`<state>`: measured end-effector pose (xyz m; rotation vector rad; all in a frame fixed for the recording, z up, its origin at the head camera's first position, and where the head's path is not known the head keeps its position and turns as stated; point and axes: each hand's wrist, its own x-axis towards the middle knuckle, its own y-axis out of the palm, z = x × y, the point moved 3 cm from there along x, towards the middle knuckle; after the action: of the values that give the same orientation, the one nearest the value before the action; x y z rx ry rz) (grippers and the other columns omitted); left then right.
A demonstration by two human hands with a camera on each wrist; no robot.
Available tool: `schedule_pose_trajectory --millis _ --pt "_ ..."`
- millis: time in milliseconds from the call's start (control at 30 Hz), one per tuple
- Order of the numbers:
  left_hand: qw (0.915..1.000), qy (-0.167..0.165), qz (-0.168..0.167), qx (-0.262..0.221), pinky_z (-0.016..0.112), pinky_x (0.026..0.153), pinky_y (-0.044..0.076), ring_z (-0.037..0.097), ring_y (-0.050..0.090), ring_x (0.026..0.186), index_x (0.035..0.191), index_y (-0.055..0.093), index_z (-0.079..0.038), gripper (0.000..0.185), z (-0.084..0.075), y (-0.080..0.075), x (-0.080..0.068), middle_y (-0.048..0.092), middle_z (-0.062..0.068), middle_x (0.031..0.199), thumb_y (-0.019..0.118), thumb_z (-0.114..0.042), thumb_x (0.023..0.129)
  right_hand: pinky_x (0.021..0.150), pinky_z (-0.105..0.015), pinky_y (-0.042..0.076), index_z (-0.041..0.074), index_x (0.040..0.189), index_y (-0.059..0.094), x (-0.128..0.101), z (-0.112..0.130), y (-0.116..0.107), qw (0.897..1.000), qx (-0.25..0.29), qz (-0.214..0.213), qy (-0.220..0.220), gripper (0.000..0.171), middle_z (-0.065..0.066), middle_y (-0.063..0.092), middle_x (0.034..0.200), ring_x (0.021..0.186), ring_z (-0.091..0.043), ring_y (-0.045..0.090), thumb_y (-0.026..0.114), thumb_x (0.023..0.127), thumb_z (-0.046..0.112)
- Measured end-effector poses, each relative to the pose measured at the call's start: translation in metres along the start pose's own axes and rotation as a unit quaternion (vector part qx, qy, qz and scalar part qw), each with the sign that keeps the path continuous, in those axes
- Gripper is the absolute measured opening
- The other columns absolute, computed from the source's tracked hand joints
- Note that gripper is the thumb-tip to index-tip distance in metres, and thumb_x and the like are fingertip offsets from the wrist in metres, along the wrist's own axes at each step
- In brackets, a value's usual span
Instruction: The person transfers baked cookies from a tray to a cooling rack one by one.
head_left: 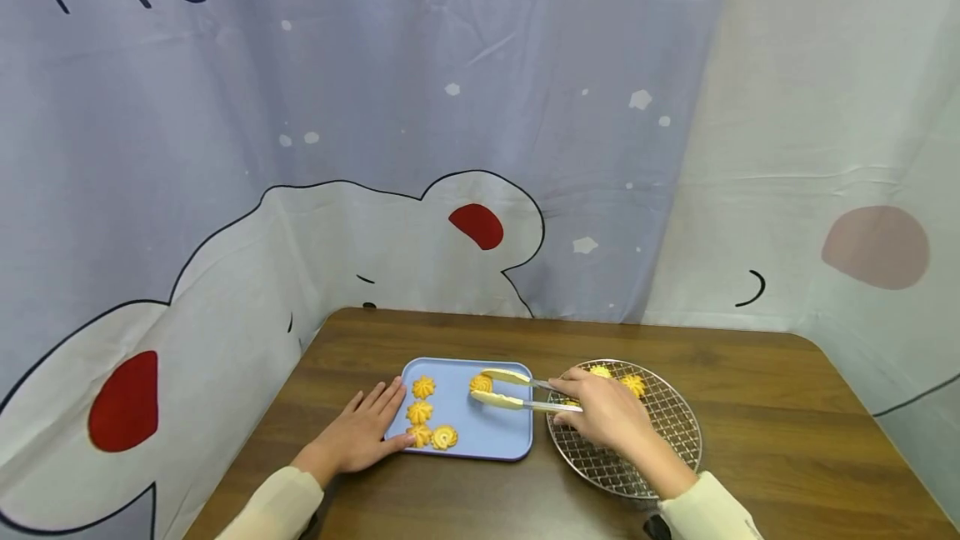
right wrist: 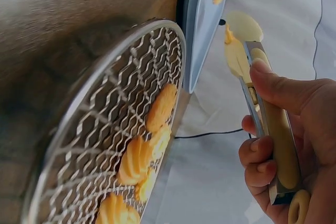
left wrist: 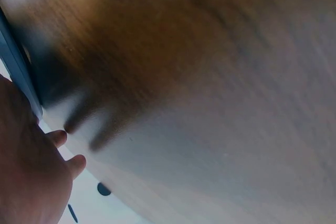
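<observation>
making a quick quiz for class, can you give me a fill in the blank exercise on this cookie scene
1. The right hand grips a pair of ____ whose tips close on a cookie.
2. That cookie is over the ____ tray.
3. The left hand rests flat at the tray's ____ edge.
4. The round wire rack sits to the ____ of the tray.

Missing words: tongs; blue; left; right
</observation>
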<state>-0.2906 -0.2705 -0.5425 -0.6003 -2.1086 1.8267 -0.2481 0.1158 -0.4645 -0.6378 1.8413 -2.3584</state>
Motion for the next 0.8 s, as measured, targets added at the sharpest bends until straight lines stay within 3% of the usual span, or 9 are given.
schedule_pose_trajectory --millis 100,267,467,800 --pt "1.0 0.002 -0.003 -0.003 0.065 0.119 0.016 0.039 0.019 0.153 0.162 0.023 -0.007 0.09 0.002 0.001 0.0 0.017 0.01 0.169 0.041 -0.069 0.099 0.05 -0.022 0.04 0.03 0.127 0.072 -0.009 -0.003 -0.004 1.0 0.003 -0.004 0.005 0.054 0.01 0.068 0.118 0.066 -0.004 0.055 0.087 0.076 0.039" --pt "0.9998 0.013 -0.014 -0.005 0.067 0.117 0.017 0.041 0.022 0.152 0.161 0.025 -0.005 0.09 0.004 0.004 0.001 0.019 0.013 0.168 0.042 -0.068 0.099 0.048 -0.02 0.038 0.028 0.127 0.073 -0.021 -0.008 -0.01 1.0 0.004 -0.013 0.003 0.055 0.011 0.068 0.111 0.059 -0.002 0.047 0.088 0.075 0.037" --pt "0.9999 0.011 -0.012 -0.003 0.066 0.118 0.016 0.04 0.021 0.152 0.161 0.023 -0.006 0.09 0.006 0.006 0.002 0.018 0.012 0.169 0.04 -0.069 0.099 0.051 -0.02 0.04 0.028 0.126 0.074 -0.035 -0.015 -0.016 1.0 -0.002 -0.03 -0.007 0.054 0.009 0.07 0.116 0.065 -0.005 0.056 0.089 0.074 0.036" --pt "1.0 0.005 -0.007 -0.002 0.066 0.118 0.016 0.041 0.021 0.152 0.161 0.024 -0.005 0.09 0.002 0.002 0.002 0.018 0.013 0.169 0.04 -0.069 0.1 0.052 -0.02 0.042 0.025 0.124 0.075 -0.058 -0.027 -0.024 0.999 -0.003 -0.052 -0.011 0.054 0.007 0.071 0.12 0.065 -0.003 0.058 0.089 0.073 0.037"
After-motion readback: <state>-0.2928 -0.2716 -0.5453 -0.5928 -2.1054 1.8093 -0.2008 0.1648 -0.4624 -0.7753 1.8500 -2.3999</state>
